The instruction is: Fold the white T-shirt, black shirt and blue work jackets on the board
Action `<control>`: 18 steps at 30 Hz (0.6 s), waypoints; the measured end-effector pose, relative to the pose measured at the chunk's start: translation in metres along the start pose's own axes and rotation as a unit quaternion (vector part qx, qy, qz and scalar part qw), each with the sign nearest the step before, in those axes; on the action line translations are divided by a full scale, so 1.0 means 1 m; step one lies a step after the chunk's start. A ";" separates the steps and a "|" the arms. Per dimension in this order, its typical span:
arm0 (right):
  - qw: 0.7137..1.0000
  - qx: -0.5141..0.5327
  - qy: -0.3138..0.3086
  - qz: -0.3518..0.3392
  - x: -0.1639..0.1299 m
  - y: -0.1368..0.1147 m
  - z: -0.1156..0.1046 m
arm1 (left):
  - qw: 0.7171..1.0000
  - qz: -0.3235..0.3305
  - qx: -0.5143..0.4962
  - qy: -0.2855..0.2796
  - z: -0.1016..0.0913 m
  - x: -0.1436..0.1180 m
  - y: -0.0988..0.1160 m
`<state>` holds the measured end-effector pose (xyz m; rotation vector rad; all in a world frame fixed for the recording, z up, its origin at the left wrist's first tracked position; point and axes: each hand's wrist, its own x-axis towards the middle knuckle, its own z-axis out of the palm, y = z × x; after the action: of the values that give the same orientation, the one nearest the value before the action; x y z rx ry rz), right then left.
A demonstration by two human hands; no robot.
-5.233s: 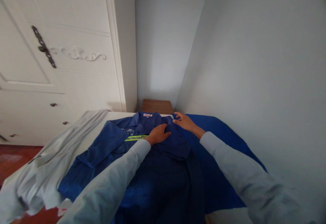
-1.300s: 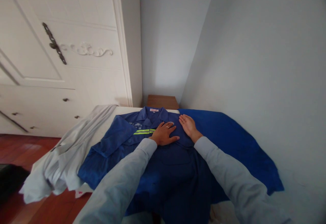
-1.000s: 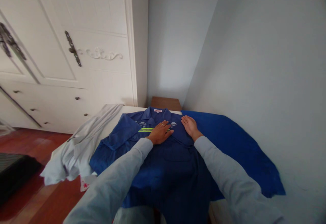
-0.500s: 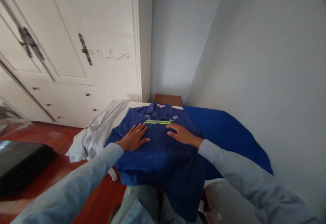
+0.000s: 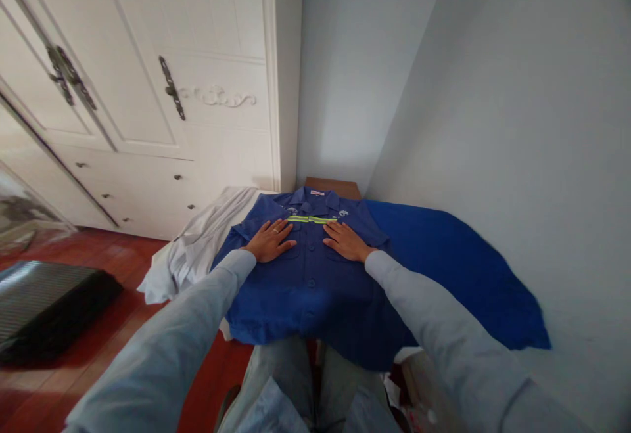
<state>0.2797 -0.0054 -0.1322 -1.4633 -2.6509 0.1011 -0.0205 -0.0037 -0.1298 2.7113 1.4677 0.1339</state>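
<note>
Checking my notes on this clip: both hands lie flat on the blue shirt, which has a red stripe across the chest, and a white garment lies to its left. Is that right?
Not quite. In the head view the stripe across the shirt is yellow-green, not red. The rest holds: the left hand and right hand lie flat on the shirt, and a white garment lies to its left.

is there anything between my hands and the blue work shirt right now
Nothing visible. The left hand and the right hand both lie flat, palms down, directly on the front of the blue work shirt, either side of its button line, just below the yellow reflective stripe.
</note>
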 end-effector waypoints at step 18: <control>0.998 0.011 0.061 -0.019 0.015 -0.111 0.004 | 0.999 0.017 0.027 0.021 0.010 0.020 -0.020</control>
<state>0.1781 -0.0512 -0.1229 -1.3648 -2.5718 0.0366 -0.0253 0.0244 -0.1407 2.7937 1.4586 0.1562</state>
